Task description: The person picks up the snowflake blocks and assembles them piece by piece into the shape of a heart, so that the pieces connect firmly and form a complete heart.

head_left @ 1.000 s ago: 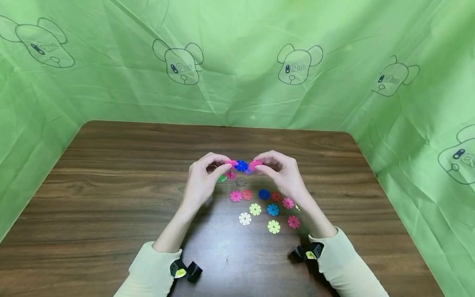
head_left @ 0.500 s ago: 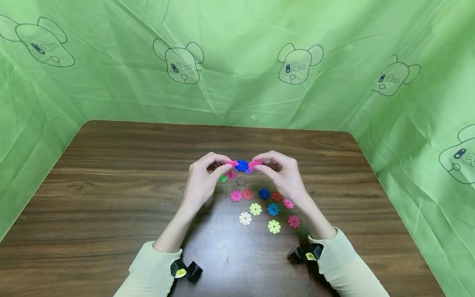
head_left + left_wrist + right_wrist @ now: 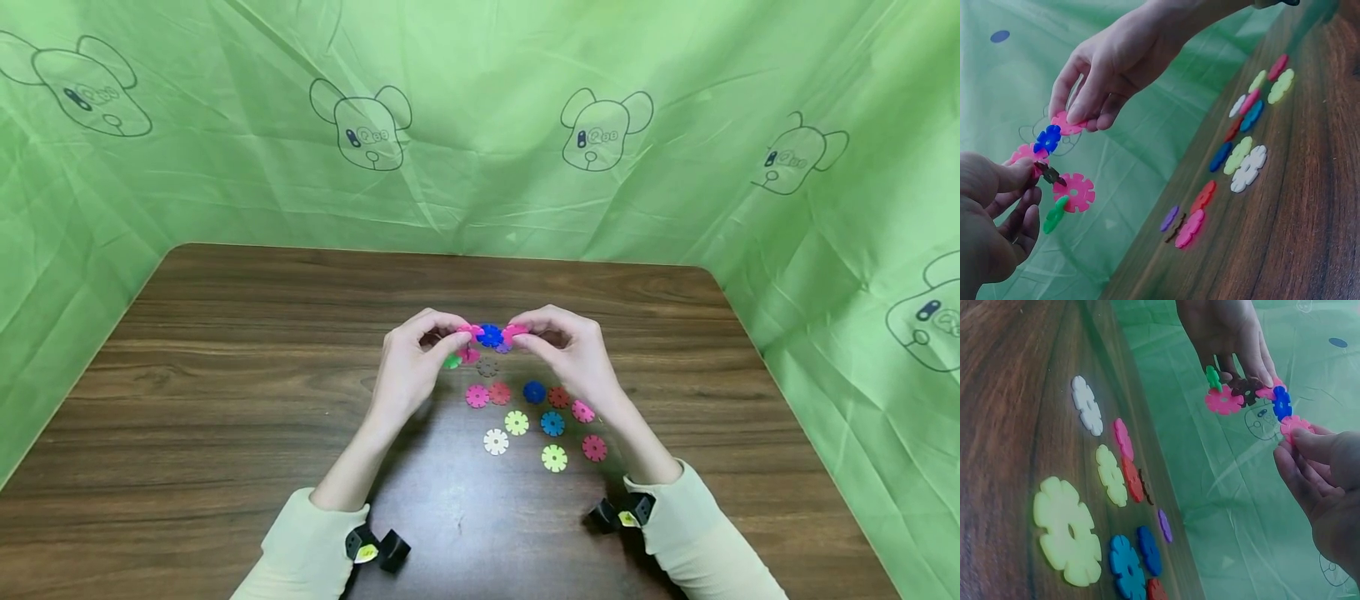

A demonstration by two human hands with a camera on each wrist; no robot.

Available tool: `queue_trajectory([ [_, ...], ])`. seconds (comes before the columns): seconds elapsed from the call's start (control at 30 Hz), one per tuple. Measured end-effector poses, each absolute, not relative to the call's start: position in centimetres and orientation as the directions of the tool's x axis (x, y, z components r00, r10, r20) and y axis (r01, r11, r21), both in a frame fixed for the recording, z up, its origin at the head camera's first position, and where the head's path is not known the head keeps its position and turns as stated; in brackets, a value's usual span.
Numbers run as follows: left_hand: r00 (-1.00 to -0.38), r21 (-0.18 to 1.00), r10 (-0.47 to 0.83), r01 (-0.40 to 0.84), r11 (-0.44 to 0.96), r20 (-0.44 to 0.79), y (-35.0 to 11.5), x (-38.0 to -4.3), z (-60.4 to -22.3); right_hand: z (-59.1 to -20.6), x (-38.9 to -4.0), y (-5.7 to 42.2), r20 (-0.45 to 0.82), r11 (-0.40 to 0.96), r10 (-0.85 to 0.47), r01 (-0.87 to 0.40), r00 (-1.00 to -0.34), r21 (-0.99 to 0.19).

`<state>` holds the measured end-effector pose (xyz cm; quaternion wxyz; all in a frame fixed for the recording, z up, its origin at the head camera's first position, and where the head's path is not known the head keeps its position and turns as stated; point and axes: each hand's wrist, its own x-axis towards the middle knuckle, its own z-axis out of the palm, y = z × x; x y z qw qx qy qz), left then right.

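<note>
My left hand [image 3: 408, 358] pinches a pink notched disc [image 3: 1024, 152] in a chain of flower-shaped plastic linking discs. From it hang a dark brown disc [image 3: 1248, 392], another pink disc [image 3: 1077, 192] and a green disc [image 3: 1055, 215]. On its other side sits a blue disc [image 3: 491, 336]. Between thumb and fingers, my right hand [image 3: 567, 346] pinches a further pink disc [image 3: 1296, 427], its edge right at the blue disc's edge. Both hands are raised over the table, facing each other. Fingertips hide parts of the two pinched discs.
Loose discs lie flat on the wooden table [image 3: 247, 400] below and nearer than the hands, among them a white one [image 3: 496, 442], a yellow one [image 3: 554, 457], a light blue one [image 3: 552, 423] and a purple one [image 3: 1165, 525]. Green cloth [image 3: 480, 192] surrounds the table's far side.
The pink disc in my right hand has moved slightly left, closing the small gap to the blue disc. My left hand has stayed almost still, and the loose discs have not moved.
</note>
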<state>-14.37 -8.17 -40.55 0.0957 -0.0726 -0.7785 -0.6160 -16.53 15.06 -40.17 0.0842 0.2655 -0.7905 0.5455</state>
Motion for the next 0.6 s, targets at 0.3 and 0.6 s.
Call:
queue_trajectory([
  [0.3, -0.977, 0.949, -0.024, 0.201, 0.243, 0.213, -7.83, -14.24, -40.76, -40.43, -16.17, 14.47, 0.428, 0.227, -0.284, -0.494, -0.858, -0.839],
  [0.6, -0.986, 0.962, -0.029, 0.156, 0.223, 0.167, -7.91, -14.32, -40.88, -40.67, -16.28, 14.03, 0.404, 0.167, -0.253, -0.451, -0.879, -0.877],
])
